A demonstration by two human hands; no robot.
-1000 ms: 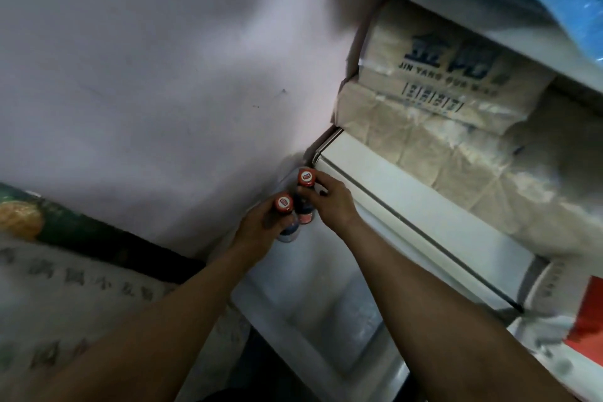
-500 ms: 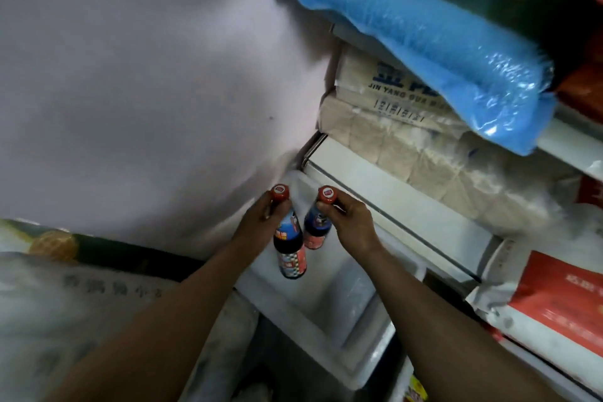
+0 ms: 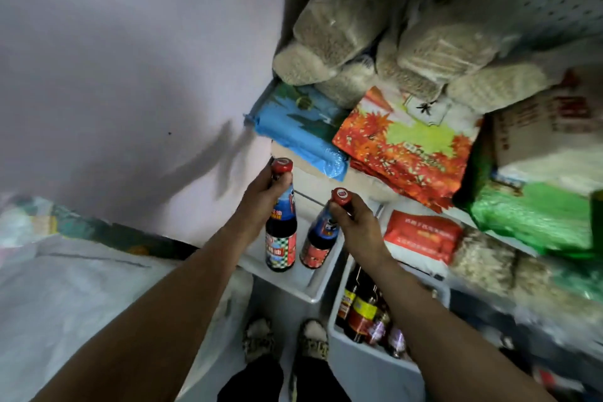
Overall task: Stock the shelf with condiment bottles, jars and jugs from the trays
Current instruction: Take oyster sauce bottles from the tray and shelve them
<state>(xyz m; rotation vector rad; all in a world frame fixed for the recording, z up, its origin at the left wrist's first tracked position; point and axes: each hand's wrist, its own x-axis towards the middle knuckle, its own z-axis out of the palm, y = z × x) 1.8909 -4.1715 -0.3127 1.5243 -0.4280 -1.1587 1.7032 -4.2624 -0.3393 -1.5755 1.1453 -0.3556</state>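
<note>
Two dark glass bottles with red caps and blue neck labels hang over a pale tray (image 3: pixel 310 284), in front of the shelf. The left bottle (image 3: pixel 281 232) stands nearly upright and wears a checkered label; the right bottle (image 3: pixel 321 235) tilts, its cap leaning rightward. The left hand (image 3: pixel 261 196) has its grip wrapped tight round its bottle's neck just under the cap. The right hand (image 3: pixel 357 222) pinches its own bottle's neck likewise. Another tray (image 3: pixel 365 365) below holds more bottles.
</note>
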